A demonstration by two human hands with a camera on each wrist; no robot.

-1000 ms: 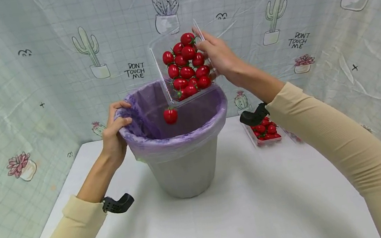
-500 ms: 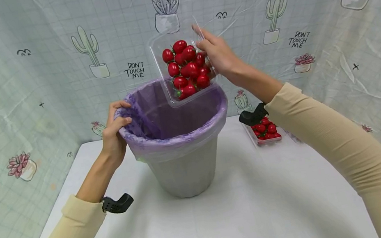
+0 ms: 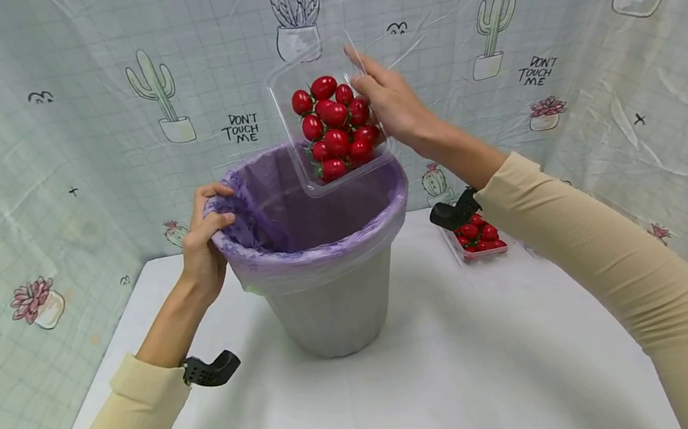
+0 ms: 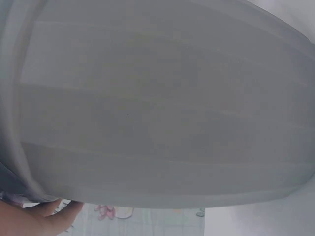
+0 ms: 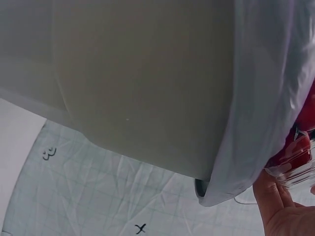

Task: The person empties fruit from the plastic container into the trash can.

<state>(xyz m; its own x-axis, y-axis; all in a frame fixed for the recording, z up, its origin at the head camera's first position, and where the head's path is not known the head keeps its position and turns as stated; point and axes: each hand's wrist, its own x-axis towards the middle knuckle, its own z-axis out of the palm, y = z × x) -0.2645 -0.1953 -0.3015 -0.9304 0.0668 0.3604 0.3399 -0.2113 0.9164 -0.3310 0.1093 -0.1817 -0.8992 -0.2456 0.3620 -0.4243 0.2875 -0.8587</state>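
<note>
We see the right hand up at the top centre of the head view, fingers and thumb wrapped round the right edge of a clear plastic punnet. The punnet is tipped steeply, its open side facing us, and a heap of red cherry tomatoes sits piled inside it. It hangs right over the far rim of the bucket, its lower edge just above the mouth. From the right wrist view we catch only the heel of that hand in the lower right corner, with the punnet's rim and a flash of red beside the bag's edge.

Over at the left centre of the frame, the left hand clamps the bucket's near-left rim, fingers curled over the purple liner bag that is folded down over the lip. The left wrist view gives us mostly grey bucket wall, with the hand showing in the bottom left corner.

The bucket stands upright on the white table. Right of it, partly behind the right forearm, lies a second tray of tomatoes on the table. A cactus-print curtain fills the background.
</note>
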